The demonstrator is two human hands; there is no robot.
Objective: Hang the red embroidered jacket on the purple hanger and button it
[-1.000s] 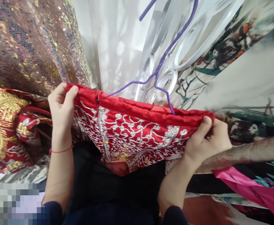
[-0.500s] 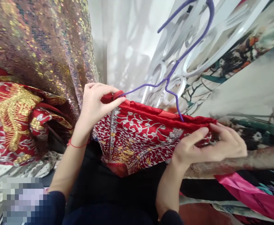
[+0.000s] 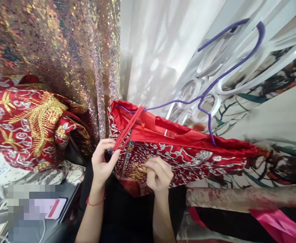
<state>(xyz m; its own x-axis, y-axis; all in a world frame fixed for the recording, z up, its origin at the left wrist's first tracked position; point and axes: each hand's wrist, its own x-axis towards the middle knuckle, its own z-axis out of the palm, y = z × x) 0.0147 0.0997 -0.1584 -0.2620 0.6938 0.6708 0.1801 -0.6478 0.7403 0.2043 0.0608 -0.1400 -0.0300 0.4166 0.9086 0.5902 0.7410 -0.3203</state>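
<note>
A red satin garment (image 3: 188, 152) with silver and gold embroidery hangs on a purple wire hanger (image 3: 208, 91). Its waistband runs from centre to right. My left hand (image 3: 104, 163) pinches thin red straps (image 3: 127, 130) that loop up over the hanger's left end. A red thread bracelet circles that wrist. My right hand (image 3: 159, 175) is curled, fingers closed on the embroidered front just below the waistband. Both hands are close together at the garment's left part.
A sequined pink-gold fabric (image 3: 62, 50) hangs at upper left beside a white curtain (image 3: 158, 54). Another red embroidered garment (image 3: 29, 125) lies at left. White scrollwork rack (image 3: 239, 67), printed fabrics and pink cloth (image 3: 279, 224) fill the right. A dark surface with a blurred patch sits at lower left.
My right hand has let go of the waistband's right end and moved left to the garment's middle. My left hand dropped from the top edge and now pinches the red straps.
</note>
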